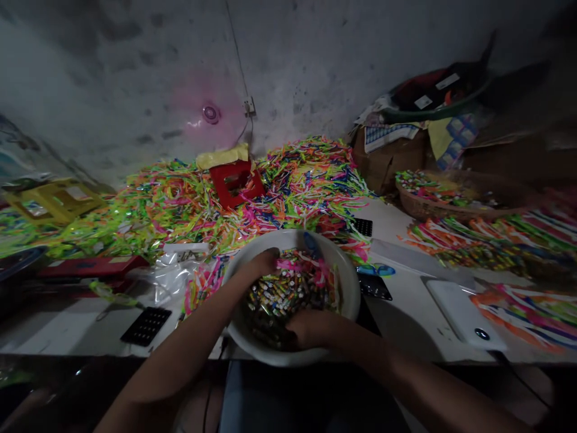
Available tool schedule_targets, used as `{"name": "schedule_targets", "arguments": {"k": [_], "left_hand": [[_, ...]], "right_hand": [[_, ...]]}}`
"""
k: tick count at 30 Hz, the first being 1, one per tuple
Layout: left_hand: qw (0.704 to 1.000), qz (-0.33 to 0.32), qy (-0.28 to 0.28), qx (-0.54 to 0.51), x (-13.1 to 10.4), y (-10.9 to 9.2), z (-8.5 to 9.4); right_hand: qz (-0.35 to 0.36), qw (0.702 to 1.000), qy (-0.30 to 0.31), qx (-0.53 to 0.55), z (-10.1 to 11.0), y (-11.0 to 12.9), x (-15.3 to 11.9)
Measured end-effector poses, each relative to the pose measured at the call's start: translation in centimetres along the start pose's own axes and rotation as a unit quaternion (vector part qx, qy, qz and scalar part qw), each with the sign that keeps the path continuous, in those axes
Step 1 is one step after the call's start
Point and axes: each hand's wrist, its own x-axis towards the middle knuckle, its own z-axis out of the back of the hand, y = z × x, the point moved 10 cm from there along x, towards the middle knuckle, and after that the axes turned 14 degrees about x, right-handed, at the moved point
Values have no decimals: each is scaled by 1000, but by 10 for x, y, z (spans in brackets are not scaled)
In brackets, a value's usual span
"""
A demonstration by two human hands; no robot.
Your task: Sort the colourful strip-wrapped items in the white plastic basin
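Note:
A white round basin (345, 270) stands at the table's front edge, partly filled with many small shiny pieces (282, 294) in mixed colours, too small to name. Pink strips (288, 263) lie among them, and a blue object (311, 243) rests at the far inner wall. My left hand (265, 262) reaches over the basin's left side; its fingers are dark and unclear. Down at the near side, my right hand (309, 328) is in among the pieces, with its fingers hidden. What either hand holds cannot be made out.
Heaps of bright strips (180, 198) cover the back of the table, around a red crate (237, 183). A pink fan (210, 112) is behind. On the right are blue-handled scissors (376, 270), a white device (464, 313) and a brown basket (433, 207); a black tray (146, 326) lies left.

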Motion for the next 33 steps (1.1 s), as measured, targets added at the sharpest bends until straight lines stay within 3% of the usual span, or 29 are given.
{"name": "schedule_targets", "arguments": {"k": [3,5,11,16,18,20,23,25,27,30,33], "left_hand": [[992,-12,36,122,-21,-5,13],[982,-18,20,189,-36,-10,29],[934,-22,-115,337,-77,-30,77],[894,-35,-214,392,-108,-45,95],[877,-89,-249,401,-117,-59,93],[866,-151,-244,409,-119,-68,84],[895,-183,-232,334,-115,-67,79],[944,-147,-224,195,-109,-53,82],[980,-92,-169,45,-104,-38,71],[994,-34,-72,-70,-111,-34,39],[994,-4,-27,-106,-128,-42,18]], "right_hand": [[4,1000,22,-18,-1,3,-4],[9,1000,13,-12,3,7,-6],[68,984,-163,14,42,25,-14],[65,971,-231,9,55,26,-17],[44,970,-239,2,56,22,-16],[40,969,-245,-6,56,22,-16],[38,954,-296,6,66,20,-20],[22,936,-349,31,77,13,-25],[9,914,-399,64,87,7,-32],[24,892,-440,105,98,5,-39],[9,899,-430,83,100,5,-39]]}}
